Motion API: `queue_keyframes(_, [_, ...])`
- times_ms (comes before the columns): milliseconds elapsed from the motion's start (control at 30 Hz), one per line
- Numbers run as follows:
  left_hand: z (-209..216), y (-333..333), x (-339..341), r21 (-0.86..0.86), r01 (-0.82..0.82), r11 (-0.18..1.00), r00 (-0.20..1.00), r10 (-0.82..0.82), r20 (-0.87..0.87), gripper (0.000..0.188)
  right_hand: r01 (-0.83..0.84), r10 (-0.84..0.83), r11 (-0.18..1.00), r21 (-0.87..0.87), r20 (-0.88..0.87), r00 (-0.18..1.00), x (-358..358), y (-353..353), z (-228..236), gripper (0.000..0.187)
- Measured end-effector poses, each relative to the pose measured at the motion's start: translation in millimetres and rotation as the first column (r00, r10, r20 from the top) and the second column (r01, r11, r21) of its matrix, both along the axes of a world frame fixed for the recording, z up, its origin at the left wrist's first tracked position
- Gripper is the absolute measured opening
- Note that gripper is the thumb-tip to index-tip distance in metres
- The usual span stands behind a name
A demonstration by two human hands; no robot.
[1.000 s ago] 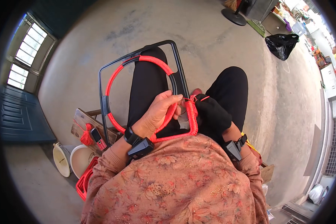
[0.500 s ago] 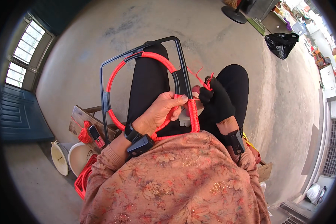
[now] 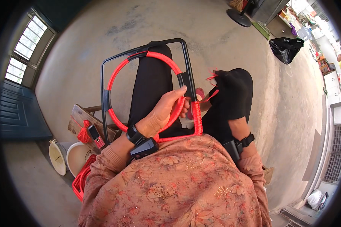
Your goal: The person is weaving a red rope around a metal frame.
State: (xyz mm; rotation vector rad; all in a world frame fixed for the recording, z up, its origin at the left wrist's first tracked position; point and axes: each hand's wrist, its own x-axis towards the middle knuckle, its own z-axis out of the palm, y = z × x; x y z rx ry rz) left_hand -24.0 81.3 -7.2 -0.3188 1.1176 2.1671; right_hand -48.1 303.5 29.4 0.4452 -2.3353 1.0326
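Note:
A black frame (image 3: 189,64) with a round ring inside it rests against my lap and knee. Red cord (image 3: 197,119) is wound tightly round its near right bar, its near edge and much of the ring. My bare left hand (image 3: 166,111) grips the red-wrapped part of the ring, thumb pointing up along it. To the right, my right hand (image 3: 226,92), in a black glove, is closed on the loose red cord. A strand runs from the right bar to the glove, and loose ends stick out beyond its fingers. The glove blends into the dark trouser leg.
At left, a wooden bench (image 3: 78,117) carries a red cord bundle (image 3: 85,132) and a phone (image 3: 96,137). Pale buckets (image 3: 58,157) and red frames (image 3: 79,181) stand beside it. A black plastic bag (image 3: 286,50) lies on the floor at far right.
My right hand has moved to the right, drawing the cord strand out from the bar. The left thumb has lifted off the wrapped bar; the left hand still holds the ring.

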Motion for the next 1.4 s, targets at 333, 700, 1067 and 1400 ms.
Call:
queue_keyframes(333, [-7.7, 0.6, -1.2, 0.008, -0.012, 1.000, 0.991, 0.013, -0.132, 0.025, -0.378, 0.345, 0.913, 0.152, 0.205, 0.916, 11.3, -33.3, 13.8, 0.022])
queue_keyframes(700, [-5.6, -1.3, -0.2, 0.023, 0.000, 1.000, 0.995, 0.002, -0.103, 0.015, -0.146, 0.283, 0.950, -0.276, 0.565, 0.775, 24.8, -22.7, -1.9, 0.017])
queue_keyframes(1067, [-9.9, 9.8, 1.7, -0.356, -0.009, 0.935, 0.953, -0.100, -0.287, 0.016, -0.010, 0.546, 0.814, -0.581, 0.758, 0.357, 8.3, 3.6, -42.9, 0.027])
queue_keyframes(1400, [-5.5, 11.0, 1.9, -0.346, -0.033, 0.938, 0.958, -0.069, -0.279, 0.022, -0.015, 0.651, 0.750, -0.661, 0.734, 0.195, 9.4, -3.9, -48.4, 0.028])
